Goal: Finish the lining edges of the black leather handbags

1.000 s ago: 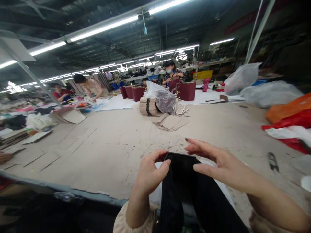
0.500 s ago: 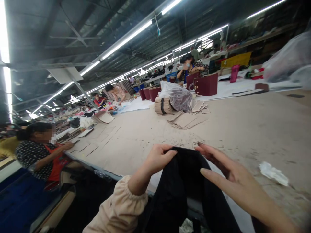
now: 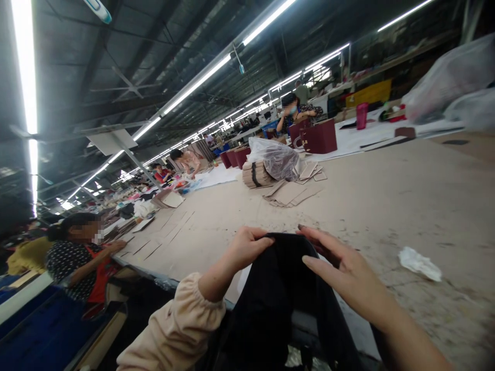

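A black fabric piece (image 3: 278,293) hangs over the near edge of the big beige worktable (image 3: 386,196). My left hand (image 3: 247,247) pinches its upper left rim, fingers curled on the cloth. On the right, my right hand (image 3: 340,268) lies along the fabric's upper right edge with its fingers stretched out and pressed against it.
A crumpled white scrap (image 3: 419,263) lies to the right. Banded cardboard stacks (image 3: 257,175), a plastic bag (image 3: 274,157) and loose cardboard pieces (image 3: 290,193) sit mid-table. Dark red boxes (image 3: 319,136) stand beyond. A seated person (image 3: 77,257) works at the left; others are farther back.
The view has swung left and tilted, bringing the seated person at the left into sight. Both hands stay on the black fabric; my left hand has closed more firmly on its rim.
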`<state>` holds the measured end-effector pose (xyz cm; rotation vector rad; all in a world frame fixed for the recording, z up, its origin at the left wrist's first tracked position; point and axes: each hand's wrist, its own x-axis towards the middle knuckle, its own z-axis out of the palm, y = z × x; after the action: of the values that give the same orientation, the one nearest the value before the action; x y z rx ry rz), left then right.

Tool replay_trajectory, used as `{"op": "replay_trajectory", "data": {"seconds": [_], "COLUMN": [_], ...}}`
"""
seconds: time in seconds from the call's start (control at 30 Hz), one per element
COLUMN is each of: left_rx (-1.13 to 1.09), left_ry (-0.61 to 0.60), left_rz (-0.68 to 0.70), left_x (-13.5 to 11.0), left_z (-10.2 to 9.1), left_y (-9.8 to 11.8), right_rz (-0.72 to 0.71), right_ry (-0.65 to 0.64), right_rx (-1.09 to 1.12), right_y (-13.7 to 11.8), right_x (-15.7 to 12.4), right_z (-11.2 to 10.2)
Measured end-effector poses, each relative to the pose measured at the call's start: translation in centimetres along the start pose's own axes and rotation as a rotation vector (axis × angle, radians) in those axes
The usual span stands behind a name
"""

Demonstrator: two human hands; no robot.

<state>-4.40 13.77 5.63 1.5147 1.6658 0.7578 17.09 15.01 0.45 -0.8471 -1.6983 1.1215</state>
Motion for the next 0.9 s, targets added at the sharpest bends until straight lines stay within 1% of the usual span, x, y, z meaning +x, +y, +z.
{"op": "replay_trajectory", "data": {"seconds": [0.13,0.27,0.4,0.57,0.77,0.9], "left_rx": [0.067,0.068,0.104,0.132,0.105,0.078], "left_ry": [0.034,0.013,0.043,0.097,0.085,0.091], "left_rz": [0.023,0.086,0.149,0.142,0.143,0.121], "left_x": [-0.1,-0.5,-0.8,-1.0,-0.9,-0.6], "left_z": [0.2,0.2,0.1,0.5,0.5,0.4], "left_y": [0.5,0.7,0.6,0.8,0.8,0.6], "right_rz": [-0.008,0.003,0.022,0.023,0.028,0.029], "right_ry": [0.040,0.021,0.021,0.022,0.029,0.037], "right_rx": [0.006,0.030,0.040,0.038,0.057,0.069], "right_y": [-0.2,-0.1,0.0,-0.2,0.0,0.0], "right_x": [0.1,0.1,0.1,0.3,0.3,0.3], "right_z": [0.1,0.2,0.5,0.7,0.8,1.0]}}
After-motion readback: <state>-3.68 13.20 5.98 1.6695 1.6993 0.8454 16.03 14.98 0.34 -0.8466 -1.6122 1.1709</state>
